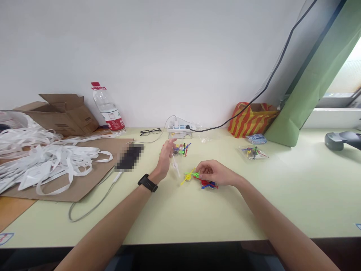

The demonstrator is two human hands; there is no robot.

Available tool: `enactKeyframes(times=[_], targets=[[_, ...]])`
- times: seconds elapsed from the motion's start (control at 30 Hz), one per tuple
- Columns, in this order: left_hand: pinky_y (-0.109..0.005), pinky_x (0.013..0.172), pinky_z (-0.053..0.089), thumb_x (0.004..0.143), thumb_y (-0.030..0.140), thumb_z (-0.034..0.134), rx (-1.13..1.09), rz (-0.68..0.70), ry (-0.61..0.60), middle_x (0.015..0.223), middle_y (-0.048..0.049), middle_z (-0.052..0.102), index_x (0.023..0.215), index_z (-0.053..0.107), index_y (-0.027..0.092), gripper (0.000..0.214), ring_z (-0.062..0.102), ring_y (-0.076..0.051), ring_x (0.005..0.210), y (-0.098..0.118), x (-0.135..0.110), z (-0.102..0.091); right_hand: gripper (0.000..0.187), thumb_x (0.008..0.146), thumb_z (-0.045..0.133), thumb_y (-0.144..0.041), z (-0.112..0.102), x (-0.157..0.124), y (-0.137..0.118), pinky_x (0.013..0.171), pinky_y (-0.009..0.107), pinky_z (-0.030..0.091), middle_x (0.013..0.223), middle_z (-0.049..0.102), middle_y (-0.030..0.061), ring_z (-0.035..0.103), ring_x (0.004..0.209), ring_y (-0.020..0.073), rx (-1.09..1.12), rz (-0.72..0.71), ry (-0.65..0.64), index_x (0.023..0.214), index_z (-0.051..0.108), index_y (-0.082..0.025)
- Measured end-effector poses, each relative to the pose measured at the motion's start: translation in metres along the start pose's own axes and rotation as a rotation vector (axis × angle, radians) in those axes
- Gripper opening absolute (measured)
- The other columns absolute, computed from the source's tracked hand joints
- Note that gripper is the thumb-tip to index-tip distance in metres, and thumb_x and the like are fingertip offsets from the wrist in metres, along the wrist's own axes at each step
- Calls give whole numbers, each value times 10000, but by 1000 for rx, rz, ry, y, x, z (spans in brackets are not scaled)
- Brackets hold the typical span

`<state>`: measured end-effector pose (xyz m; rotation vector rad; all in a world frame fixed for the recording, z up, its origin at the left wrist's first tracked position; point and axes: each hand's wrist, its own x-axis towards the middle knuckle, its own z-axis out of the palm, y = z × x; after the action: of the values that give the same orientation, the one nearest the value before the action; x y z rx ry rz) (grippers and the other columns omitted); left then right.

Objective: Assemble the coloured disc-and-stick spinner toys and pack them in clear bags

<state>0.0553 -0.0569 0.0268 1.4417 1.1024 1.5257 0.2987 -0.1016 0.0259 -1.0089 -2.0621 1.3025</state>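
My left hand point(165, 160), with a black watch on the wrist, hovers above the pale green table point(197, 214) with fingers stretched and a thin clear plastic strip point(176, 166) hanging at its fingers. My right hand point(216, 172) is curled over a cluster of small coloured plastic toy pieces point(197, 178), yellow, green, red and blue, and touches them. A second small pile of coloured pieces point(182, 149) lies just beyond my left hand.
A phone point(129, 157) with a cable lies left, next to cardboard covered in white strips point(47, 158). At the back stand a water bottle point(108, 109), glasses point(150, 131), a power strip point(180, 130) and a striped bag point(251, 118). A clear packet of pieces point(253, 152) lies right.
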Motion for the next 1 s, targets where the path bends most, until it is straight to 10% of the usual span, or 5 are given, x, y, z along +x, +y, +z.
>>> enactKeyframes(times=[0.23, 0.5, 0.73, 1.0], targets=[[-249, 651, 405, 949, 429, 600, -43, 11, 114, 833, -7, 569, 898, 611, 214, 221, 489, -134, 707, -6, 1, 3, 218, 858, 658, -317, -28, -9, -11, 648, 287, 404, 803, 625, 27, 546, 737, 156, 100, 86, 225, 1015, 743, -191], [-285, 767, 484, 1008, 396, 511, -68, 76, 102, 987, -47, 661, 1001, 566, 223, 182, 631, -158, 864, -3, -9, 13, 445, 762, 807, -306, -59, -15, 0, 836, 333, 522, 977, 665, 28, 619, 829, 155, 582, -42, 517, 1199, 726, -284], [-368, 888, 489, 945, 306, 627, 113, 281, 34, 1287, -89, 615, 1421, 322, 326, 566, 645, -201, 1010, 3, -24, 17, 598, 725, 823, -192, -49, -13, -6, 1017, 368, 519, 940, 666, 7, 686, 1070, 220, 744, -9, 387, 1288, 651, -297], [-419, 969, 446, 945, 219, 540, 490, 457, -58, 1302, -106, 575, 1293, 523, 254, 351, 572, -256, 1086, 20, -22, 4, 497, 703, 865, -265, -32, -6, -10, 998, 413, 526, 994, 651, 0, 703, 1056, 242, 697, 0, 417, 1113, 587, -302]])
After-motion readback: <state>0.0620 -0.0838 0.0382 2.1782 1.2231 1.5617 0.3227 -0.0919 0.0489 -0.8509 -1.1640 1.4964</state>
